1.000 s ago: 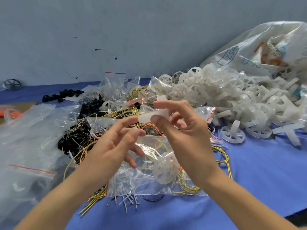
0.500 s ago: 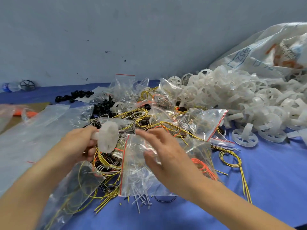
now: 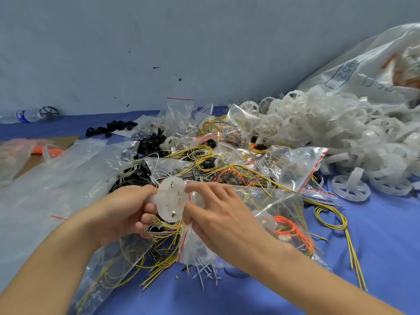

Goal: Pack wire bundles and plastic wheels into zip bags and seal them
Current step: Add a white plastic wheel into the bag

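Feeding one plastic wheel (image 3: pixel 170 202) into zip bag (image 3: pixel 279 201), near centre of table (image 3: pixel 386 258). Left grip (image 3: pixel 122 212) curled round wheel's stub hub, disc face turned right toward bag mouth. Right grip (image 3: pixel 222 221) pinching bag's red-striped lip between thumb and fingertips. Wheel rim touching or just at that lip; cannot tell whether already inside the film. Bag lying flat to the right, partly under right wrist, already carrying orange wire (image 3: pixel 293 230), yellow wire, possibly another wheel, hard to tell.

Doing it well, as a judgement:
- Lift upper lip up and away from lower one, opening mouth wider than disc.
- Enter wheel edge-first and tilted, not flat-on; spokes and rim likely to snag thin film.
- Push by hub until disc fully past zip track, otherwise no clean seal.
- Watch wire ends inside: stiff, springy, apt to poke back out and foul the strip. Tuck down before pressing.
- Then run pinch along red strip end to end.

Around: big heap of white wheels (image 3: pixel 329 133) far right, beside printed sack (image 3: pixel 375 64). Loose yellow wire loops (image 3: pixel 331 218) right of bag. Black parts (image 3: pixel 111 128) far, left of centre. Large clear bags (image 3: pixel 56 178) left.
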